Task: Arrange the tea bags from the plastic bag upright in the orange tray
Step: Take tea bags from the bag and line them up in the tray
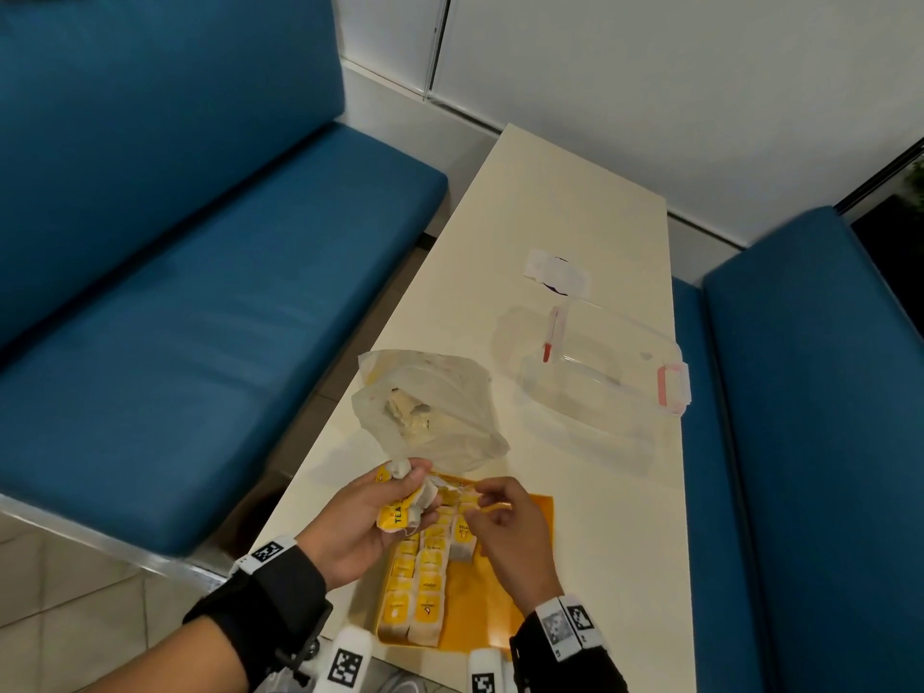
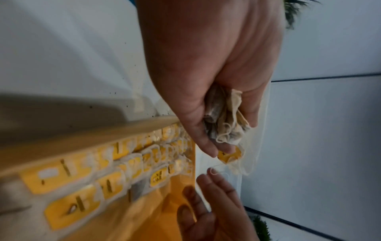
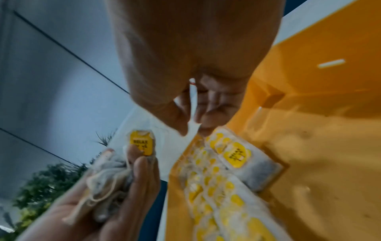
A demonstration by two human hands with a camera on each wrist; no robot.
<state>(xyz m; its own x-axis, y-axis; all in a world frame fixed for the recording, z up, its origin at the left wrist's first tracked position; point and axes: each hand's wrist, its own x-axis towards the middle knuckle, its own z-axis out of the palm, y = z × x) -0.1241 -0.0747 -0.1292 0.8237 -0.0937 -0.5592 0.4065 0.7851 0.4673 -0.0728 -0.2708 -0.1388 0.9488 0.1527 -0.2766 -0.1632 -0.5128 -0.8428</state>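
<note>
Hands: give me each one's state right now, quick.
Left hand: closed grip on a bunch of tea bags.
Right hand: fingers curled, fingertips pinching something thin, apparently a tea bag string; hard to confirm.

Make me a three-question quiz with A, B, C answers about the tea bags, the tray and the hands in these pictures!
1. Where is the plastic bag?
A. On the table beyond the orange tray
B. On the blue bench
C. Inside the clear box

2. What colour are the tea bag tags in the tray?
A. Red
B. Yellow
C. Green

3. What is the left hand doing?
A. Resting flat on the table
B. Hanging with nothing in it
C. Gripping a bunch of tea bags

Answers: 1 A, the bag lies on the table past the orange tray. 2 B, the tags are yellow. 3 C, its fingers curl round the bunch of tea bags.
</note>
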